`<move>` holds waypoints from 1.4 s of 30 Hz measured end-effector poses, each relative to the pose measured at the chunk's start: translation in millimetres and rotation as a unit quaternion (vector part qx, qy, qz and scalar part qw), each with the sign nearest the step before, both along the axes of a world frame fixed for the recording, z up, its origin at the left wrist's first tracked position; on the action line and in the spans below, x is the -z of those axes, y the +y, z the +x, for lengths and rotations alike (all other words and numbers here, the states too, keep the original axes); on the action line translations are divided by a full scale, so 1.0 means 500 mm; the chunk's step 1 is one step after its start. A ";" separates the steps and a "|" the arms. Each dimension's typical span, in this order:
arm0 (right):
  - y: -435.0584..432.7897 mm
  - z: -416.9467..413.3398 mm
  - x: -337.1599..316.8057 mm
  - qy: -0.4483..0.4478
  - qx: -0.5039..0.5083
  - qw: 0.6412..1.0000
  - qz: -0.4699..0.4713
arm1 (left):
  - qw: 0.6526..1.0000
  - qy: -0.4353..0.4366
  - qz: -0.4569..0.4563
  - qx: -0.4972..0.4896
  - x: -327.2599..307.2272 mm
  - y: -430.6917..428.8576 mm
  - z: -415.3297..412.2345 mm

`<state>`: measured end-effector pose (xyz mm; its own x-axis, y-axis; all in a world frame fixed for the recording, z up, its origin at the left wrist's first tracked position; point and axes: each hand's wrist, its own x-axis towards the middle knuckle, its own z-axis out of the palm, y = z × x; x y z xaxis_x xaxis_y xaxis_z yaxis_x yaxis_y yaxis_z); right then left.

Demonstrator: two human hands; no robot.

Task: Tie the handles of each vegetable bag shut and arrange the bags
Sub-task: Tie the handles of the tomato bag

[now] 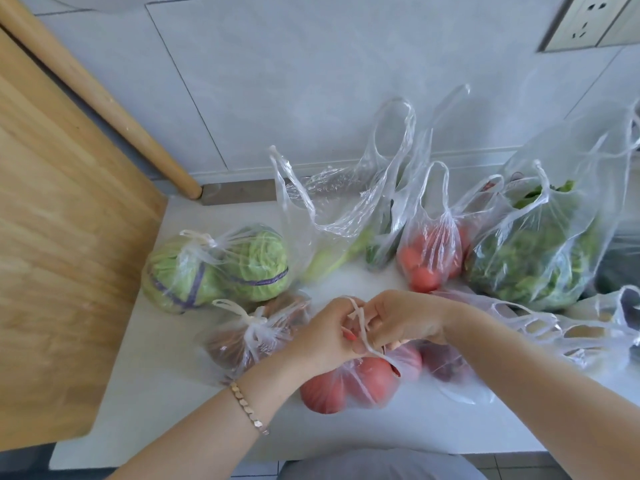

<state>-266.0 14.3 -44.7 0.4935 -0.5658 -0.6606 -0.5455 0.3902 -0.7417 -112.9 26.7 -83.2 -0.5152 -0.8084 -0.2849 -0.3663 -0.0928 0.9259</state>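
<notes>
A clear bag of large tomatoes [349,384] lies on the white counter [166,393] in front of me. My left hand [323,336] and my right hand [403,318] meet just above it, each pinching one of its twisted white handles [363,332], which cross between my fingers. To the left a bag of cabbages [221,268] and a bag of brown vegetables [256,332] lie knotted shut. Behind, a bag with a pale green stalk [332,230], a bag of small tomatoes [431,254] and a bag of leafy greens [533,258] stand with handles loose.
A wooden board [65,216] and a wooden rolling pin [100,98] lean at the left against the tiled wall. A purple vegetable in a bag [446,363] lies right of the tomatoes, with a net-like bag [561,330] beyond it. A wall socket [585,22] is at top right.
</notes>
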 end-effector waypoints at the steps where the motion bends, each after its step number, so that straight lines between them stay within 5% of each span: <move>1: -0.009 -0.004 -0.001 0.046 -0.010 0.998 -0.030 | 0.998 -0.056 -0.037 0.022 -0.006 -0.009 0.000; 3: -0.027 -0.018 0.001 0.132 -0.027 0.988 -0.081 | 0.982 -0.143 -0.119 0.038 -0.007 -0.024 0.010; 5: -0.032 -0.035 0.025 0.158 -0.010 0.985 -0.073 | 0.978 -0.143 -0.147 0.036 -0.003 -0.026 0.022; 8: -0.018 -0.072 0.092 0.091 0.186 0.976 0.067 | 0.986 -0.114 -0.119 0.029 0.047 -0.015 0.080; 11: 0.015 -0.105 0.157 0.009 0.359 0.906 0.225 | 0.967 -0.200 -0.112 0.111 0.116 0.009 0.167; 14: 0.033 -0.101 0.195 -0.025 0.438 0.855 0.278 | 0.943 -0.279 -0.101 0.149 0.155 0.026 0.195; 17: 0.021 -0.087 0.204 -0.063 0.511 0.808 0.287 | 0.980 -0.167 -0.095 0.045 0.121 0.015 0.158; 21: -0.002 -0.064 0.191 -0.135 0.529 0.791 0.276 | 0.986 0.063 0.098 -0.118 0.041 -0.007 0.088; 23: -0.015 -0.050 0.182 -0.154 0.525 0.797 0.256 | 0.991 0.009 0.117 -0.069 0.020 -0.012 0.061; 26: -0.032 -0.045 0.180 -0.130 0.503 0.832 0.192 | 0.960 -0.252 -0.103 0.072 0.031 -0.012 0.056; 28: -0.033 -0.047 0.184 -0.073 0.464 0.873 0.131 | 0.935 -0.279 -0.180 0.124 0.038 -0.008 0.071; 32: 0.006 -0.053 0.214 0.113 0.395 0.911 0.023 | 0.913 -0.323 -0.167 0.183 0.076 0.018 0.108; 36: 0.045 -0.025 0.233 0.254 0.319 0.890 -0.201 | 0.899 -0.372 -0.210 0.097 0.098 0.040 0.084; 39: 0.082 -0.018 0.247 0.329 0.111 0.876 -0.334 | 0.857 -0.407 -0.283 0.141 0.122 0.042 0.077; 42: 0.106 -0.035 0.271 0.375 0.040 0.837 -0.396 | 0.816 -0.430 -0.305 0.235 0.123 0.035 0.078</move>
<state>-283.3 67.1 -180.2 0.0476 -0.9843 -0.1697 -0.9693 -0.0045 -0.2458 -74.1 44.2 -145.0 -0.6314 -0.7052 -0.3226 -0.7673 0.6282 0.1285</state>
